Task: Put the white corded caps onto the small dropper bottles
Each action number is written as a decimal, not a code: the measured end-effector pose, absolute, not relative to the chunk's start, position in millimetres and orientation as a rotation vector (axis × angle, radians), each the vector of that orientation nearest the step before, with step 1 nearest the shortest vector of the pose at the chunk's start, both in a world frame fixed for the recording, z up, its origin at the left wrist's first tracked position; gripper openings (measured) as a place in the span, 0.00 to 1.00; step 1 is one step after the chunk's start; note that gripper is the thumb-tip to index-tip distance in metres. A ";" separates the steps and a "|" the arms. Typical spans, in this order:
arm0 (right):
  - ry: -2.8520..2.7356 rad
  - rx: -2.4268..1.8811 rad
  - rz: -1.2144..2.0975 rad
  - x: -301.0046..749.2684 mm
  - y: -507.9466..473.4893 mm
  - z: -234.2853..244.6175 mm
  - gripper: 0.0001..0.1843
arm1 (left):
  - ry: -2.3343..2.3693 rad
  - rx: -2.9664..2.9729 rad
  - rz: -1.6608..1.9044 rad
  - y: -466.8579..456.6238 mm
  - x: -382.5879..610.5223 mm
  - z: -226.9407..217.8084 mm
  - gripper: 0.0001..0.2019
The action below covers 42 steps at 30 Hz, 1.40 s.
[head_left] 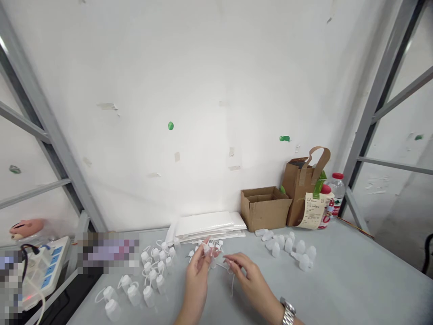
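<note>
My left hand [198, 273] is raised over the grey table [338, 289], its fingers pinched on a small white plastic bottle [207, 249]. My right hand [248, 275], with a metal watch on its wrist, pinches a thin white looped strap [228, 271] that hangs down from its fingertips. Both hands are close together near the table's middle. Several small white caps [211, 245] lie just behind them.
Several small white bottles with looped straps [149, 275] stand at the left, and more bottles without straps [291, 248] at the right. A stack of white bags [208, 225], a cardboard box [264, 208], a paper bag [302, 189] and a drink bottle [336, 192] line the wall. A power strip [45, 266] lies far left.
</note>
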State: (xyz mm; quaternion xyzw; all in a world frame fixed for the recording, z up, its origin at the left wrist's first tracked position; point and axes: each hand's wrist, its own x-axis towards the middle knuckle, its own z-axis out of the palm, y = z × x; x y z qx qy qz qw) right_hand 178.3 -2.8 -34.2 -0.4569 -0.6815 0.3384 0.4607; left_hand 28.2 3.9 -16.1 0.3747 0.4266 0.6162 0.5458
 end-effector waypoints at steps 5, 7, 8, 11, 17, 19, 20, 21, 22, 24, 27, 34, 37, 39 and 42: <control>-2.134 -1.120 0.313 184.2 42.6 -40.9 0.25 | 1.217 0.863 1.533 14.4 20.7 -22.0 0.28; -2.332 -1.132 0.162 180.1 59.3 -44.5 0.27 | 1.278 0.915 1.529 16.5 22.0 -26.3 0.24; -2.389 -1.136 0.118 177.5 65.8 -46.3 0.26 | 1.299 0.939 1.526 17.1 22.9 -28.1 0.22; -2.407 -1.174 0.075 171.3 77.5 -51.5 0.19 | 1.286 0.985 1.521 17.6 24.8 -30.9 0.18; -2.260 -1.333 0.069 180.0 71.9 -54.7 0.14 | 1.208 1.006 1.468 16.7 26.4 -31.6 0.16; -2.222 -1.365 0.068 187.5 65.0 -52.2 0.13 | 1.213 1.023 1.439 17.1 26.6 -33.5 0.15; -2.185 -1.368 0.091 191.3 61.2 -50.5 0.12 | 1.222 1.032 1.419 17.3 26.5 -34.7 0.15; -2.121 -1.362 0.143 195.0 57.5 -48.4 0.12 | 1.241 1.042 1.400 17.6 26.4 -35.9 0.15; -2.026 -1.348 0.227 198.3 53.9 -45.8 0.11 | 1.266 1.059 1.388 17.7 26.2 -37.0 0.14; -1.786 -1.294 0.451 202.9 46.3 -38.9 0.08 | 1.334 1.120 1.397 17.2 25.8 -38.5 0.14; -1.501 -1.164 0.727 202.3 32.0 -24.4 0.11 | 1.452 1.309 1.387 14.5 26.1 -39.0 0.10; -1.578 -0.984 0.829 180.9 0.6 -5.5 0.11 | 1.593 1.725 1.124 7.2 30.6 -44.3 0.12; -1.634 -1.024 0.834 179.3 2.3 -11.1 0.11 | 1.544 1.753 1.084 5.6 32.0 -45.8 0.13; -1.639 -1.048 0.860 181.2 6.0 -14.4 0.10 | 1.483 1.730 1.090 5.1 32.3 -46.0 0.13; -1.637 -1.039 0.927 186.0 10.8 -14.7 0.10 | 1.364 1.668 1.117 4.7 32.4 -46.0 0.14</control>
